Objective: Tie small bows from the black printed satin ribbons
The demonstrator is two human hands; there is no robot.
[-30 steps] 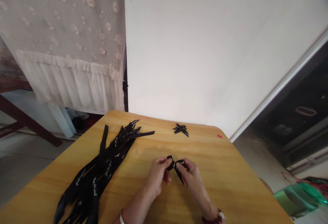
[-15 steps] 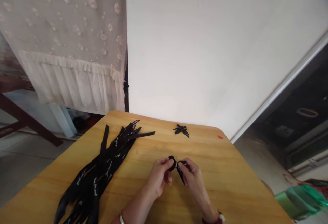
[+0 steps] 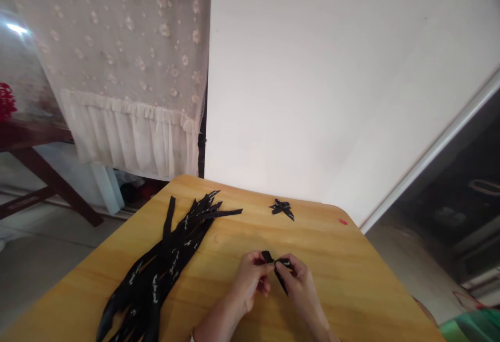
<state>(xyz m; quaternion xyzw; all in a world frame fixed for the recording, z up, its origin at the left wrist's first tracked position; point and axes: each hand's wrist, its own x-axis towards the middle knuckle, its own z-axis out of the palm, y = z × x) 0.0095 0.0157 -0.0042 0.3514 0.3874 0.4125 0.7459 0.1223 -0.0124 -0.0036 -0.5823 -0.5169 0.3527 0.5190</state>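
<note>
Between my two hands is a black ribbon (image 3: pixel 279 280) with white lettering, gathered at its middle into a bow. My left hand (image 3: pixel 252 278) pinches its left side between thumb and fingers. The right side is pinched by my right hand (image 3: pixel 297 278), close to the knot. One tail hangs down between the hands, and a short end sticks up above the left thumb. My fingers partly cover the knot. Farther back on the table lies a finished-looking black ribbon bow (image 3: pixel 282 208). To the left spreads a pile of loose black printed ribbons (image 3: pixel 167 264).
The wooden table (image 3: pixel 332 258) has rounded far corners and stands against a white panel (image 3: pixel 312 81). A small red object (image 3: pixel 342 221) lies near the far right corner. A lace curtain (image 3: pixel 144 65) hangs at the left. Green plastic (image 3: pixel 472 326) shows at the lower right.
The view has tilted and shifted, so everything sits lower and slightly to the right. Both hands stay on the ribbon, with the fingers a little closer around the knot.
</note>
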